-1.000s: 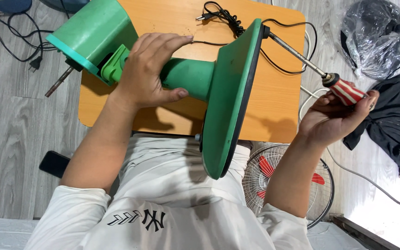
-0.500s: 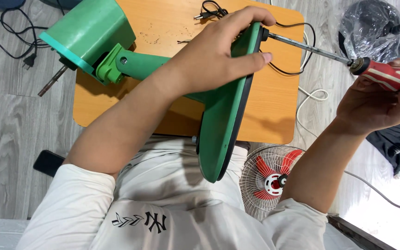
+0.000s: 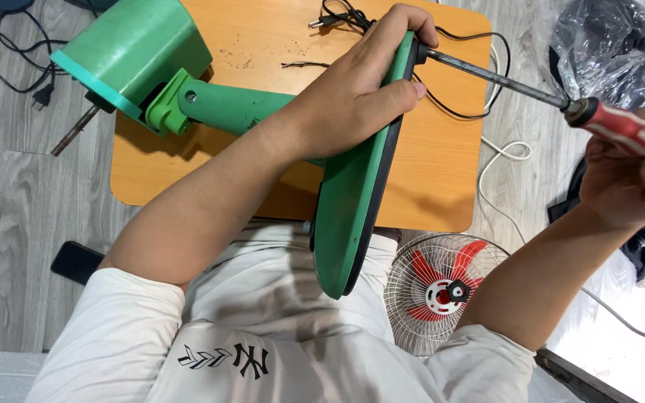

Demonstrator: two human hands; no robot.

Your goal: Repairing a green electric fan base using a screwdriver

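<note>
A green fan body lies tilted over a small wooden table (image 3: 442,186): its round base (image 3: 352,216) stands on edge, the neck (image 3: 233,108) runs left to the motor housing (image 3: 132,52). My left hand (image 3: 360,93) grips the top rim of the base. My right hand (image 3: 628,183) holds a long screwdriver (image 3: 502,78) by its red handle, and the metal tip touches the underside of the base near the top.
A black cord with a plug (image 3: 341,19) lies on the table's far side. On the floor stand a red-bladed fan head in a wire guard (image 3: 442,291), a black phone (image 3: 76,261), a plastic bag (image 3: 599,45) and more cables (image 3: 9,60).
My left hand slid from the green neck up to the base's top rim. My right hand shifted right with the screwdriver, whose tip stays at the base.
</note>
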